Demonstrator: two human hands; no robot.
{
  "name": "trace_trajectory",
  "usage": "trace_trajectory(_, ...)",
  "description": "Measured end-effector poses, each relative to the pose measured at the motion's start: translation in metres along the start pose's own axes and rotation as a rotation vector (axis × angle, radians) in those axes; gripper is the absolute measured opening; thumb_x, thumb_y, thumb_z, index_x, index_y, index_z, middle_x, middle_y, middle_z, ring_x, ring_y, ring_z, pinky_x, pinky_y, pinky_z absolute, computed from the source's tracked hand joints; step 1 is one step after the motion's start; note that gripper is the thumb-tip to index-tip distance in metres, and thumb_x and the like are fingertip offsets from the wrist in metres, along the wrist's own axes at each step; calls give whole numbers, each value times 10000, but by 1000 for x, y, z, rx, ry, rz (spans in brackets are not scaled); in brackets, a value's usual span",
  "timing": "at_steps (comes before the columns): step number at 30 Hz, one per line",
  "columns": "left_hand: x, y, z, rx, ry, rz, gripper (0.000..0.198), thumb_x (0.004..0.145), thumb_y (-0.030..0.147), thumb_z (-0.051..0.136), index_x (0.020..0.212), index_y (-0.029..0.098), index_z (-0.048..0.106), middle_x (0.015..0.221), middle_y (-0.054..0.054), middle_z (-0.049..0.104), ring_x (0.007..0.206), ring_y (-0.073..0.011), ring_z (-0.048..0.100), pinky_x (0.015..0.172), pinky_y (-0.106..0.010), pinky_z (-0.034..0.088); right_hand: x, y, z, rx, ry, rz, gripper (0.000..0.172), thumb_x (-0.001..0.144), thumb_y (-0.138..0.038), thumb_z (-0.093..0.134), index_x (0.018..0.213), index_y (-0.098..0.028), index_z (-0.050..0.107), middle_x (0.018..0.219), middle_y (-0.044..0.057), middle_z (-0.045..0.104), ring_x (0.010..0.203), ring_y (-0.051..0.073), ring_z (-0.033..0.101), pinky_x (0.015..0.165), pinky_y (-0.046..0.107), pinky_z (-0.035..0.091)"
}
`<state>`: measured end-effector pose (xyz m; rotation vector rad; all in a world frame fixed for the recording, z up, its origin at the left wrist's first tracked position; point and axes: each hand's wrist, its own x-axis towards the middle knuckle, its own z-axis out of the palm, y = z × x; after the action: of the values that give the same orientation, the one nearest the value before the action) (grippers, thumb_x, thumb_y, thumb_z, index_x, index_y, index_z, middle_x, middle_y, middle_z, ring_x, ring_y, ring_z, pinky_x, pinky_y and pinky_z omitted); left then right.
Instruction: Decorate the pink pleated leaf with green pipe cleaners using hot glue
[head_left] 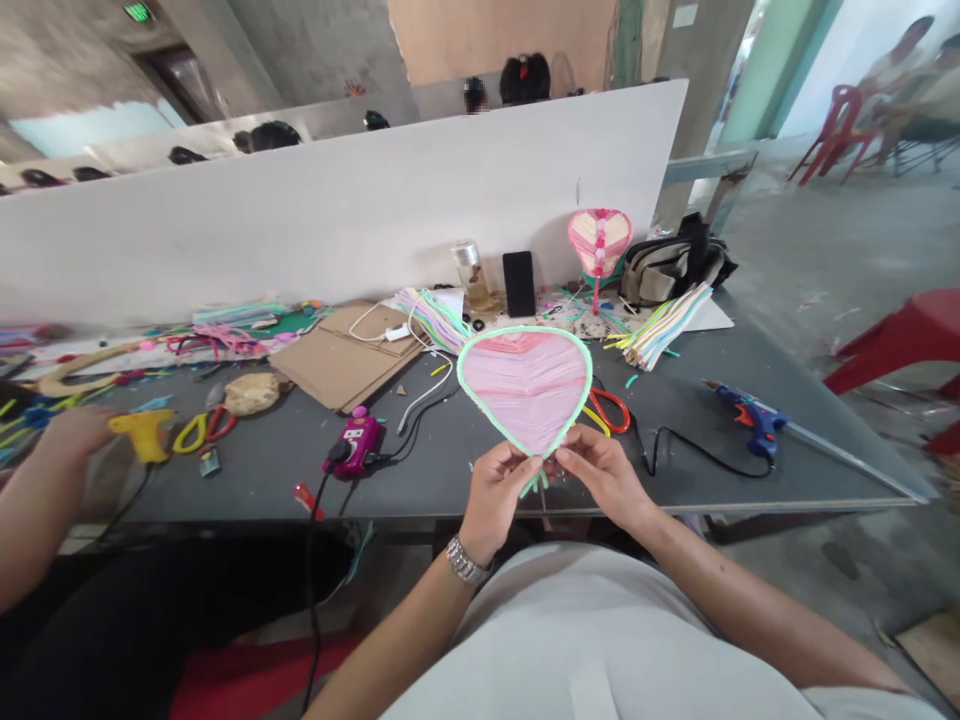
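Observation:
A pink hand fan [529, 385] with a mint-green fuzzy edge is held up over the table's front edge. My left hand [496, 488] pinches its narrow lower tip from the left, thumb in front. From the right, my right hand [600, 475] grips the same tip between thumb and fingers. Short green pipe-cleaner ends stick out below, between the two hands. Behind the fan lie scissors with orange handles [611, 410], partly covered by it.
A blue glue gun [757, 420] lies at right, its cord trailing left. Left are a purple power socket [356, 445], cardboard [345, 365] and a yellow glue gun [146, 435] beside a co-worker's hand [79, 440]. At the back stand a phone [519, 284], a jar [471, 275] and a finished-looking pink fan [600, 242].

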<state>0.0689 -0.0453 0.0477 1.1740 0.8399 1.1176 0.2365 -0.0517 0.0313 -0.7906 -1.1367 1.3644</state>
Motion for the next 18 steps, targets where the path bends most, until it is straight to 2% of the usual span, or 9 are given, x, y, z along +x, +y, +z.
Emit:
trace_trajectory(2, 0, 1, 0, -106, -39, -55, 258, 825, 384, 798, 898, 153, 709, 770, -25, 706, 683, -147, 629, 723, -319, 507, 1, -1, -1, 12, 1, 27, 329, 833, -524, 763, 874, -213, 664, 759, -8, 678, 675, 142, 620, 675, 296, 523)
trace_trajectory(5, -2, 1, 1, -377, -146, -215, 288, 788, 363, 844, 877, 158, 662, 696, 18, 624, 607, -106, 565, 682, -290, 473, 6, -4, -2, 5, 13, 91, 367, 842, -557, 737, 862, -192, 700, 821, 20, 706, 760, 152, 640, 733, 292, 521)
trace_trajectory(8, -8, -1, 4, -687, -298, -385, 354, 756, 331, 881, 800, 169, 570, 636, 73, 474, 538, -60, 451, 637, -251, 425, 13, -9, 3, 122, -101, 227, 412, 826, -587, 738, 861, -178, 706, 875, 53, 731, 833, 180, 672, 821, 327, 529)
trace_trajectory(11, -15, -6, 6, -862, -400, -462, 434, 749, 332, 885, 740, 175, 481, 617, 95, 349, 503, -42, 356, 619, -237, 407, 17, -13, 13, 257, -182, 363, 392, 762, -537, 819, 832, -175, 685, 831, 47, 733, 750, 166, 670, 768, 323, 539)
trace_trajectory(14, -17, -11, 4, -868, -421, -490, 435, 751, 344, 873, 741, 182, 469, 613, 92, 325, 503, -50, 359, 629, -247, 421, 19, -13, 21, 339, -135, 427, 378, 686, -464, 892, 805, -188, 663, 711, 5, 705, 625, 140, 631, 637, 283, 524)
trace_trajectory(18, -16, -19, 0, -644, -307, -475, 374, 781, 455, 823, 825, 175, 580, 745, 2, 559, 686, -136, 578, 736, -326, 492, 19, -15, 19, 321, -56, 381, 376, 671, -460, 894, 782, -209, 638, 562, -54, 620, 438, 102, 505, 467, 245, 430)
